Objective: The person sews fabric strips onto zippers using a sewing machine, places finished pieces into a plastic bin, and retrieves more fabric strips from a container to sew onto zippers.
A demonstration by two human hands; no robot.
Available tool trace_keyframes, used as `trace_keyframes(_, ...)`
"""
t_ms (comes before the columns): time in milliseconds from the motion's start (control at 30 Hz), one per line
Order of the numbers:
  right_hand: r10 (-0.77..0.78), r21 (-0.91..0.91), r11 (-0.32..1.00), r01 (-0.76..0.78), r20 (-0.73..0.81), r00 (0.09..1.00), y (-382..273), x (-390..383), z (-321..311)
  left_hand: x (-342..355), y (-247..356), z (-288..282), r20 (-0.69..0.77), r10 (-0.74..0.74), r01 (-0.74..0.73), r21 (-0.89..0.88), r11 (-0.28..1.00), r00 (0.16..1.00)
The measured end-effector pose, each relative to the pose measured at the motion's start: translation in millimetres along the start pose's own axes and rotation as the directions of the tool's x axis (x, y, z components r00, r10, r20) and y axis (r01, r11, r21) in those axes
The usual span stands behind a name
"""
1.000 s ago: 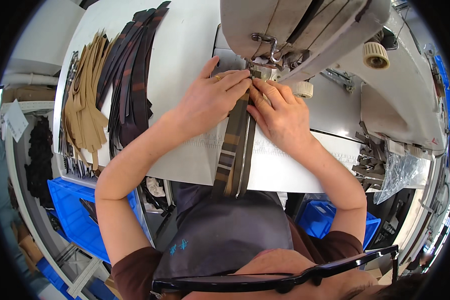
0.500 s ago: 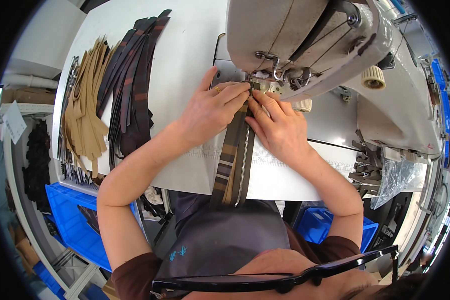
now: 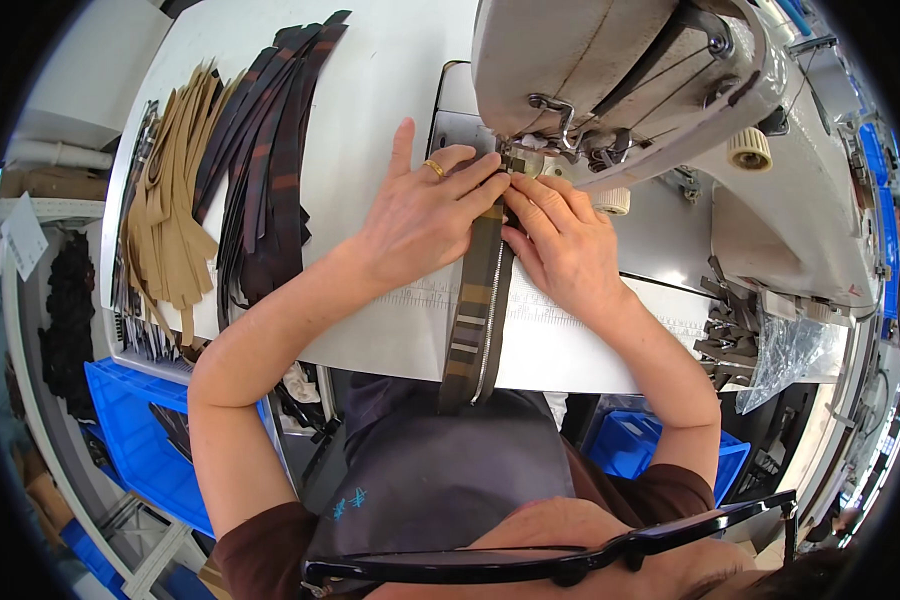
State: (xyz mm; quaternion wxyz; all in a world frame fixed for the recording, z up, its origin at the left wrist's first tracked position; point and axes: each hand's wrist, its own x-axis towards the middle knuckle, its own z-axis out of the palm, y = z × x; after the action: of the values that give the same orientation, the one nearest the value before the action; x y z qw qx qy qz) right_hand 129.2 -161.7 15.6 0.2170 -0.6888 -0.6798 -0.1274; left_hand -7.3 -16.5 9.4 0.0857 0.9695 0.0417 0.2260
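A striped brown fabric strip (image 3: 466, 310) lies with a metal-toothed zipper (image 3: 492, 310) along its right side. Their upper ends sit near the needle area of a sewing machine (image 3: 610, 90); the lower ends hang over the table's front edge. My left hand (image 3: 425, 210) grips the strip close to the machine with its front fingertips, little finger raised, ring on one finger. Against the zipper side, my right hand (image 3: 568, 235) has its fingers closed together and its thumb lower down the tape. The fingertips cover the exact spot where both layers are held.
Tan strips (image 3: 170, 210) and dark striped strips (image 3: 270, 170) lie in bunches at the table's left. Small dark pieces (image 3: 732, 330) and a clear plastic bag (image 3: 785, 350) lie at the right. Blue bins (image 3: 140, 430) stand below the table.
The strip and zipper have shifted a little toward the machine, and their lower ends have swung slightly right. My left fingers have spread somewhat; both hands stay at the same spot.
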Motion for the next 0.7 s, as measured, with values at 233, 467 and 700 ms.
trace_keyframes(233, 0.021, -0.037, 0.999, -0.021, 0.007, 1.000, -2.4, -0.6, -0.9, -1.1, -1.8, 4.2, -0.004, 0.013, -0.012, 0.022, 1.000, 1.000)
trace_keyframes(467, 0.036, -0.091, 0.995, -0.034, 0.020, 0.999, -2.0, 0.6, -1.4, -0.3, -1.9, 4.6, -0.017, 0.016, -0.016, 0.037, 0.999, 1.000)
trace_keyframes(700, 0.042, -0.053, 0.998, -0.040, 0.034, 0.999, -3.6, 0.1, -2.5, -3.0, -2.4, 7.1, -0.018, 0.036, -0.035, 0.058, 0.998, 0.999)
